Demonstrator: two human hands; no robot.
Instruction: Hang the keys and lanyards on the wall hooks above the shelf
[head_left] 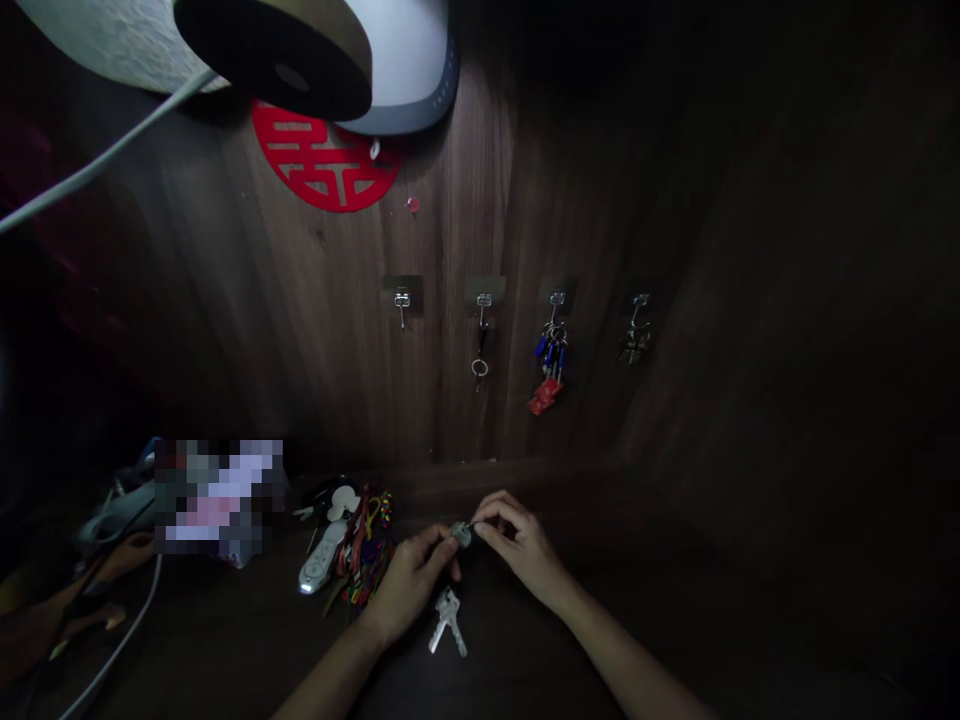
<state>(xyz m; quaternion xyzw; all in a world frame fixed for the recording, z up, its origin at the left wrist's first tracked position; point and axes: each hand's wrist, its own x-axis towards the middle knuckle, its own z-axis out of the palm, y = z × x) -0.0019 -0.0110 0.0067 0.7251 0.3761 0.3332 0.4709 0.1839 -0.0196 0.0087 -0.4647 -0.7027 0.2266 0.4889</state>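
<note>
My left hand (pixel 409 580) is closed in a pinch on a key (pixel 463 535) with a wide, greyish head. From the right, my right hand (pixel 521 550) meets it, thumb and fingertips pinched at the key's edge on something small and dark that I cannot make out. Just below my left hand are two silver keys (pixel 448 625), spread in a V; whether they hang from that hand or lie on the shelf is unclear. Left of my left hand lie a white remote (pixel 324 556) and a heap of colourful braided cords (pixel 366 550).
Hooks line the wooden back wall: a bare hook (pixel 403 305), one bearing a key ring (pixel 479 369), another with blue and red tagged keys (pixel 550 365), the last with dark keys (pixel 637 343). A white cap (pixel 412 60) and lamp-like disc (pixel 277 50) hang above.
</note>
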